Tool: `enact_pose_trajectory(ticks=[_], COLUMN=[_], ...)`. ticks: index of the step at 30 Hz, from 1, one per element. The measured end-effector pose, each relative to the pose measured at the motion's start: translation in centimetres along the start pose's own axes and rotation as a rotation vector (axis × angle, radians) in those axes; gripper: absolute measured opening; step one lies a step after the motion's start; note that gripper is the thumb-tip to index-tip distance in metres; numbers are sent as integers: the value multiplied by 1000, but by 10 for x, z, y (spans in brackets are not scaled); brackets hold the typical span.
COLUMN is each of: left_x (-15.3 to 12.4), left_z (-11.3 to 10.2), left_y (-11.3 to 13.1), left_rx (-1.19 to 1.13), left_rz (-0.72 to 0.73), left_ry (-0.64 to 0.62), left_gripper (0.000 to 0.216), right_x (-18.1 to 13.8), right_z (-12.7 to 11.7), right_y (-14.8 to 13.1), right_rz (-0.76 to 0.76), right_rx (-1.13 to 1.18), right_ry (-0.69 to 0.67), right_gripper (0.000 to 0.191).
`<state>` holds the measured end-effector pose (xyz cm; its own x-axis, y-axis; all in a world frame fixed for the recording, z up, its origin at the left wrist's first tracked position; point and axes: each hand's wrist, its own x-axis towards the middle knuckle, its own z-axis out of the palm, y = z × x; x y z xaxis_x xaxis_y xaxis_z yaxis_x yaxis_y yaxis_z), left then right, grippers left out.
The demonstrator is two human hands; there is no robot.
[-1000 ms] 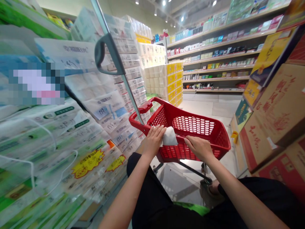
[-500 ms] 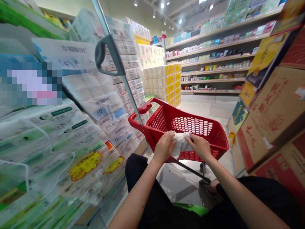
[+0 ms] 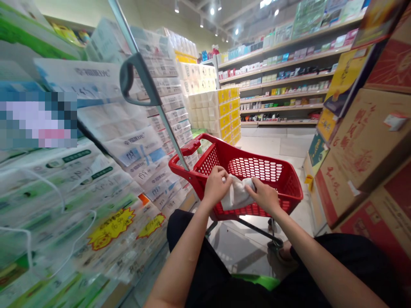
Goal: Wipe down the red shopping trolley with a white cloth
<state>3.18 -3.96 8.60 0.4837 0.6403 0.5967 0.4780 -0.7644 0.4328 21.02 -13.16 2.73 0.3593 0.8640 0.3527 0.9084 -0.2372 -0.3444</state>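
A red plastic shopping cart basket [image 3: 290, 182] stands in front of me in a shop aisle. Its grey pull handle [image 3: 135, 79] rises up to the left. A crumpled white cloth [image 3: 236, 194] lies against the basket's near rim. My left hand [image 3: 215, 186] grips the cloth's left side with curled fingers. My right hand [image 3: 265, 196] pinches its right side. Both hands sit at the rim, close together.
Packs of tissue paper [image 3: 96, 171] are stacked high on my left. Brown cardboard boxes [image 3: 362, 149] are piled on my right. Shelves of goods [image 3: 282, 77] line the far wall. The tiled floor [image 3: 272, 145] runs ahead past the cart.
My right hand has moved from the basket rim onto the cloth, so both hands now hold it. The cloth is more bunched up than before.
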Motion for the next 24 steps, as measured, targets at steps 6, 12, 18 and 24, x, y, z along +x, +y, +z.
enact_pose_trajectory(ticks=[6,12,18,24], left_x=[36,-4,-20,-31], left_z=[-12,31,14,-8], left_y=[11,47,27,-5], left_rx=[-101,24,-251,157], left_rz=[-121,143,158,20], left_ry=[213,-185,-127,73], left_gripper=[20,21,24,15], right_x=[1,4,11,12], right_z=[1,-3,-8,-3], right_y=[-1,11,13,15], right_rz=[-1,-1,4,-53], right_rx=[24,275,380,438], right_ry=[-12,-67,-42,35], right_gripper=[42,48,49,45])
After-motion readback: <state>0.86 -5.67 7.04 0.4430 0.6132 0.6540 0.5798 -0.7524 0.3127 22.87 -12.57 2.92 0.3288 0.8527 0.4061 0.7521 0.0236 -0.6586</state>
